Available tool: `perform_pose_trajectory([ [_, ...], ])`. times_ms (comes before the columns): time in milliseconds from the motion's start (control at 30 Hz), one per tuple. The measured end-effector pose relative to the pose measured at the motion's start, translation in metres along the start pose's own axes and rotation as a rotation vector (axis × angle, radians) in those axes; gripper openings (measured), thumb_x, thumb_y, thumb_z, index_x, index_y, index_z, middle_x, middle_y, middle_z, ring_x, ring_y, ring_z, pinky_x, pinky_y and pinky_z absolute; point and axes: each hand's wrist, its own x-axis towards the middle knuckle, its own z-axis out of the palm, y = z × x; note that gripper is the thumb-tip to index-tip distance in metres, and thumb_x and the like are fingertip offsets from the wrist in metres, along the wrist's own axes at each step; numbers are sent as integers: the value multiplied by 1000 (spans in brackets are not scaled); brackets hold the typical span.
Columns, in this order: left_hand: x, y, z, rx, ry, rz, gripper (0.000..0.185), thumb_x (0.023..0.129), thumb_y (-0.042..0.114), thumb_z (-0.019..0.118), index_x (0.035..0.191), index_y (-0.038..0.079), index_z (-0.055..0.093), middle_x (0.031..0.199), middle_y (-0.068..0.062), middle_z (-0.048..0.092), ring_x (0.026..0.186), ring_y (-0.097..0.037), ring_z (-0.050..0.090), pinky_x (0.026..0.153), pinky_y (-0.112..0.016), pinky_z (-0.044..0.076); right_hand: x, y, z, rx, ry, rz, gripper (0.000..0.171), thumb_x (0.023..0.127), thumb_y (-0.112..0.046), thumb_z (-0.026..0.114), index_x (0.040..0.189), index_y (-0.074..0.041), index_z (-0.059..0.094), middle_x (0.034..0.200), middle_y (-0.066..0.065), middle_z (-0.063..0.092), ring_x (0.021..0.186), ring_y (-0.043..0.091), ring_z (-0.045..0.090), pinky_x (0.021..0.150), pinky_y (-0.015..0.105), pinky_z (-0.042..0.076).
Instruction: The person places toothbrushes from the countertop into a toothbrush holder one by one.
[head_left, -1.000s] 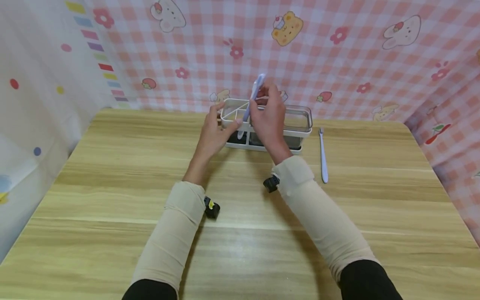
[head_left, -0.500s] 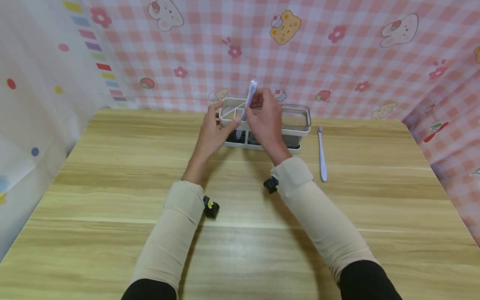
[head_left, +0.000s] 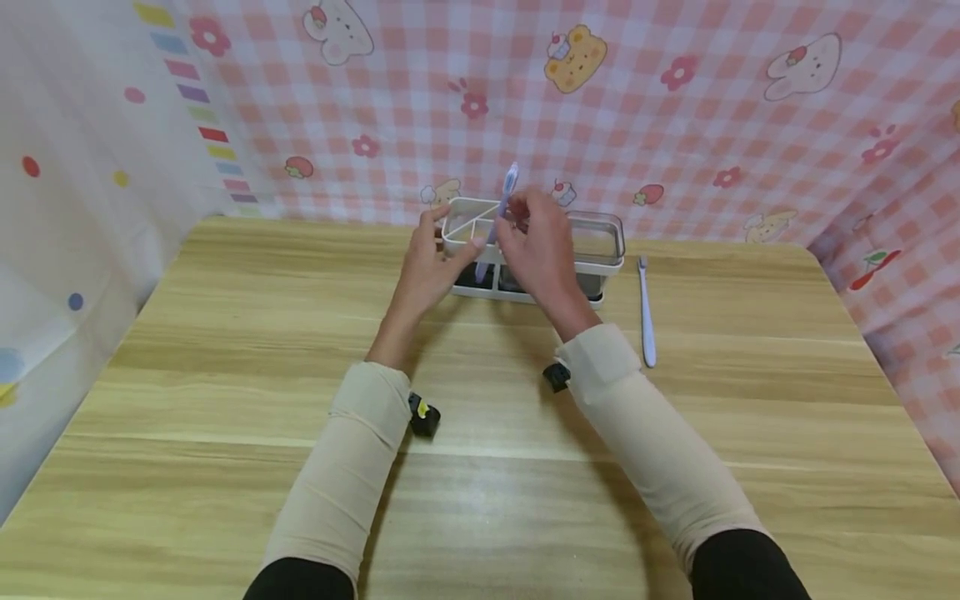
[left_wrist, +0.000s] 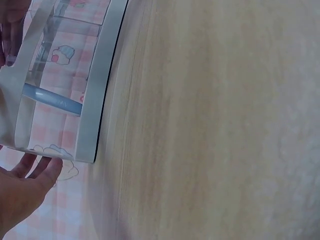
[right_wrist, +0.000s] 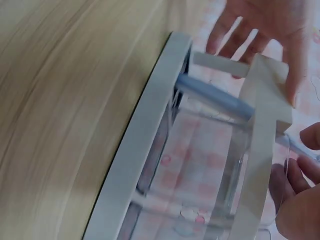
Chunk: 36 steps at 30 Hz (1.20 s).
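At the far edge of the tabletop: right hand pinching a blue toothbrush, lower end inside the clear holder; left hand spread against its left end. Second toothbrush lying just right.

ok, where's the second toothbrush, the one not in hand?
In the head view, the loose toothbrush lies flat on the wooden table, just right of the white divided holder, beyond the right hand.
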Motion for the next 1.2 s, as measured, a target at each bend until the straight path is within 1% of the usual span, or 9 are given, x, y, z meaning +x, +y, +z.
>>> perform_pose_trajectory([
  [133, 0, -1, 1, 1, -2, -4, 74, 94, 37, 71, 153, 8, 35, 127, -22, 49, 115, -34, 53, 94, -44, 49, -7, 8, -3, -224, -49, -98, 35, 103, -23, 59, 129, 0, 64, 129, 15, 60, 120, 28, 55, 102, 40, 45],
  [267, -1, -1, 2, 1, -4, -6, 74, 94, 36, 71, 153, 7, 36, 128, -22, 49, 116, -34, 53, 96, -44, 48, -15, 16, -8, -368, -37, -184, 40, 105, -27, 56, 133, 0, 63, 134, 17, 59, 127, 32, 51, 110, 44, 38],
  [333, -2, 0, 3, -1, -5, -9, 75, 94, 36, 71, 153, 8, 36, 129, -22, 49, 116, -34, 52, 97, -44, 47, -18, 21, -11, -434, -31, -188, 42, 106, -30, 54, 134, -1, 63, 136, 17, 59, 131, 33, 49, 116, 46, 30],
  [433, -1, -1, 4, -3, -8, -12, 75, 94, 37, 71, 153, 8, 35, 131, -22, 49, 117, -34, 52, 98, -44, 47, -22, 28, -18, -528, -36, -151, 45, 107, -38, 50, 136, -5, 62, 142, 17, 56, 136, 35, 44, 120, 53, 18],
  [533, -1, -1, 4, -5, -12, -15, 75, 94, 38, 70, 154, 9, 35, 132, -22, 48, 118, -34, 52, 98, -44, 47, -25, 36, -28, -575, -41, -98, 50, 107, -43, 46, 139, -6, 59, 145, 16, 53, 139, 35, 40, 120, 56, 14],
  [767, -1, -2, 1, 1, -24, -25, 77, 94, 42, 70, 155, 11, 33, 134, -21, 47, 120, -33, 51, 99, -45, 46, -31, 54, -50, -593, -61, 2, 57, 107, -51, 39, 143, -9, 56, 149, 13, 50, 143, 34, 35, 120, 60, 8],
  [933, -1, -2, 0, -2, -30, -27, 78, 95, 43, 69, 155, 11, 32, 134, -20, 47, 120, -32, 50, 98, -45, 47, -36, 68, -65, -589, -42, 22, 59, 108, -52, 36, 144, -8, 53, 151, 16, 46, 142, 37, 34, 120, 60, 7],
  [1100, 0, -1, 0, -8, -33, -22, 79, 94, 43, 69, 155, 10, 31, 133, -21, 47, 119, -32, 51, 97, -45, 47, -37, 83, -81, -472, 45, 24, 53, 110, -39, 40, 141, 2, 54, 147, 25, 48, 138, 42, 40, 119, 52, 22],
  [1200, 0, -1, 0, -9, -33, -22, 78, 95, 42, 69, 155, 9, 32, 132, -21, 47, 119, -32, 51, 97, -45, 47, -36, 91, -91, -341, 47, 91, 51, 111, -34, 38, 139, 5, 56, 142, 27, 53, 135, 44, 45, 114, 52, 31],
])
